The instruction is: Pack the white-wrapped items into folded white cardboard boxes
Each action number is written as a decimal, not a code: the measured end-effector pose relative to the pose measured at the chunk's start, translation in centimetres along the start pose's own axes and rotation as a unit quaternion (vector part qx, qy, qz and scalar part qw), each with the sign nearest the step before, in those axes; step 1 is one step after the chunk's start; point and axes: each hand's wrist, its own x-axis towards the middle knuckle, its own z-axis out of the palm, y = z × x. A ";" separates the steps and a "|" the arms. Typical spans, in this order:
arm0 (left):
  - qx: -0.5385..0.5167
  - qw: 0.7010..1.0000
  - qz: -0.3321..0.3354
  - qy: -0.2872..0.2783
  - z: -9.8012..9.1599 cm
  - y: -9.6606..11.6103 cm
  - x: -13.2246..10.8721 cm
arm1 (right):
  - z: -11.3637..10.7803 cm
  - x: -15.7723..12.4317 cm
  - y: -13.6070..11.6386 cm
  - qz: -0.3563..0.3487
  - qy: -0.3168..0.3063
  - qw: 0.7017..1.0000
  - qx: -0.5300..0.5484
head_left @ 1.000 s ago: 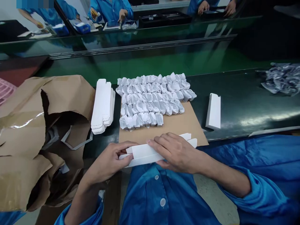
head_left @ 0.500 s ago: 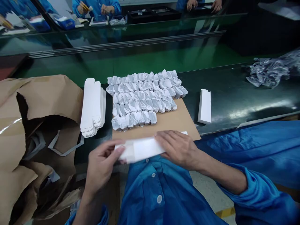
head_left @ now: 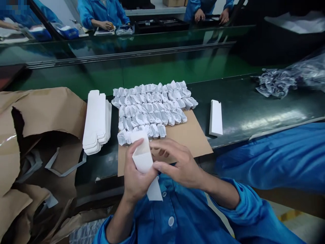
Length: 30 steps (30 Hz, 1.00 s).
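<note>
My left hand (head_left: 135,178) is wrapped round a long white carton (head_left: 145,162), held almost upright above my lap with its open top end pointing away from me. My right hand (head_left: 177,162) pinches the carton's upper part from the right side. Just beyond my hands lies a brown cardboard sheet (head_left: 188,135) carrying several rows of small white wrapped pieces (head_left: 152,106). A stack of flat white carton blanks (head_left: 96,120) lies to the left of those rows.
One assembled white carton (head_left: 216,118) lies on the dark table right of the cardboard sheet. Torn brown paper wrapping (head_left: 38,135) fills the left. Clear plastic bags (head_left: 281,81) are piled at far right. Other people in blue coats work across the green conveyor (head_left: 152,67).
The carton has been turned from lying crosswise in front of me to standing nearly upright. My left hand now grips its body, and my right hand has shifted to its upper end.
</note>
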 end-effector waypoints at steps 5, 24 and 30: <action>0.045 0.997 0.031 -0.062 -0.6 -0.1 -0.5 | -1.0 1.9 1.2 -0.046 -0.071 0.995 0.055; 0.079 0.990 0.094 -0.062 -0.8 -1.5 -0.9 | 0.1 5.0 1.7 0.259 -0.098 0.879 0.388; 0.074 0.993 0.076 -0.055 -1.1 -1.5 -1.1 | 0.7 5.2 2.2 0.280 -0.088 0.865 0.408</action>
